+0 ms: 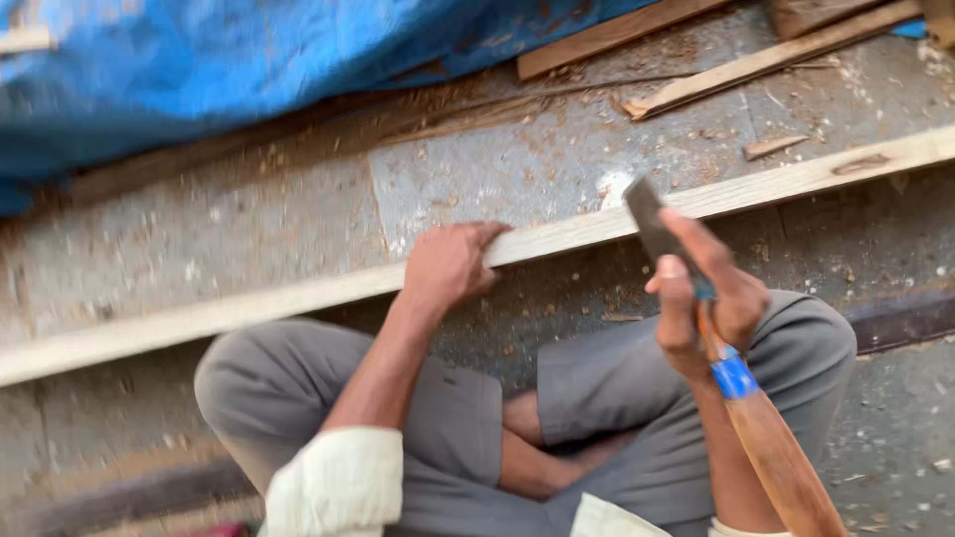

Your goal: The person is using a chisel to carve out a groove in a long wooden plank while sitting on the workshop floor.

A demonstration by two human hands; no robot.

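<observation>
sawdust and wood chips [557,139] litter the concrete floor [249,229] around the seated person, whose crossed legs in grey trousers [458,418] fill the near ground. blue tarpaulin [199,60] hangs over the far edge at upper left, and loose timber offcuts [756,62] lie at upper right, well apart from the hands. long pale wooden strip [229,313] runs across the floor from lower left to upper right; the left hand [450,267] presses down on it, fingers curled over its far edge. the right hand [708,298] is wrapped tight around a wooden-handled tool [766,438] with blue tape, its dark metal head [652,224] raised just above the strip, blurred, perhaps an adze. bare floor lies open beyond the strip.
</observation>
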